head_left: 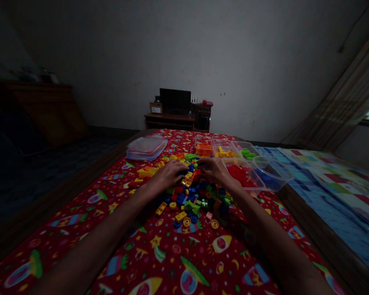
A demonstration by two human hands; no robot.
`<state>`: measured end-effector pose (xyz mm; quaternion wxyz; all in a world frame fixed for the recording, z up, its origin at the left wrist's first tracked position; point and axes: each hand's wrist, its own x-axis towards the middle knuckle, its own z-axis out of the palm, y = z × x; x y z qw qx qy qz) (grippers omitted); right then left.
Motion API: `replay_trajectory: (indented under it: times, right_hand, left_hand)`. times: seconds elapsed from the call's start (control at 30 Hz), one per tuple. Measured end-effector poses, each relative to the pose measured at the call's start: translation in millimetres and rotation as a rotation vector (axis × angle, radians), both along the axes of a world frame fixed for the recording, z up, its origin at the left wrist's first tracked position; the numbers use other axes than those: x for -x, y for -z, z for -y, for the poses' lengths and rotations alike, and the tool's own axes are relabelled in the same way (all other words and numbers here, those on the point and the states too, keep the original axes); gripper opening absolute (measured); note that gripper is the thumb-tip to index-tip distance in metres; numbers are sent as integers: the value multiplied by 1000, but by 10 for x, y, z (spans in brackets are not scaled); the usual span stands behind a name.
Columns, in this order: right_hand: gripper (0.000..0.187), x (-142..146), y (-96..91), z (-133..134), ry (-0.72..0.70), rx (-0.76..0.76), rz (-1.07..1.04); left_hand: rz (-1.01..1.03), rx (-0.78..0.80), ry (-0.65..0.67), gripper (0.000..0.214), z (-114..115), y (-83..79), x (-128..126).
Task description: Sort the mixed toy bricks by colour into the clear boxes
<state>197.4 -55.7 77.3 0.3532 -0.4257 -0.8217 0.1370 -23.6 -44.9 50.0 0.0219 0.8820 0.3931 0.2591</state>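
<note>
A heap of small plastic building bricks point(193, 196) in red, blue, yellow, green and orange lies on a red patterned cloth point(160, 262). My left hand point(169, 172) rests on the far left side of the heap, fingers curled down onto the bricks. On the far right side of the heap sits my right hand point(214, 169), its fingers bent and dipping into the pieces. The two hands nearly meet over the pile. What either hand grips, if anything, is hidden in the dim light.
Clear tubs stand beyond the heap: orange bricks point(203, 149), yellow bricks point(226, 153), green bricks point(249, 154), red bricks point(242, 175) and blue bricks point(272, 176). Stacked lids point(146, 147) lie far left. A blue patterned mat point(332, 192) lies right; a low cabinet with a screen point(176, 107) stands at the wall.
</note>
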Motion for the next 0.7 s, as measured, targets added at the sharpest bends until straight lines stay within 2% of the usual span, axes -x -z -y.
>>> replay_trajectory:
  times: [0.13, 0.27, 0.37, 0.43, 0.5, 0.57, 0.7]
  right_hand:
    - [22, -47, 99, -175, 1, 127, -158]
    - [23, -19, 129, -219, -19, 247, -292]
    - [21, 45, 83, -155, -55, 365, -410]
    - [21, 100, 58, -99, -70, 450, -475]
    - [21, 164, 57, -50, -51, 507, -521]
    - [20, 235, 75, -11, -34, 550, -563]
    - [32, 368, 110, 47, -114, 703, -686]
  left_hand:
    - [-35, -6, -29, 20, 55, -32, -51]
    - [183, 82, -106, 15, 66, -134, -34]
    - [491, 302, -146, 27, 63, -172, -35]
    - [682, 486, -112, 40, 81, -167, -65]
    - [787, 601, -81, 47, 113, -151, -117]
    - [784, 613, -83, 46, 138, -135, -177]
    - [674, 475, -153, 40, 127, -112, -254]
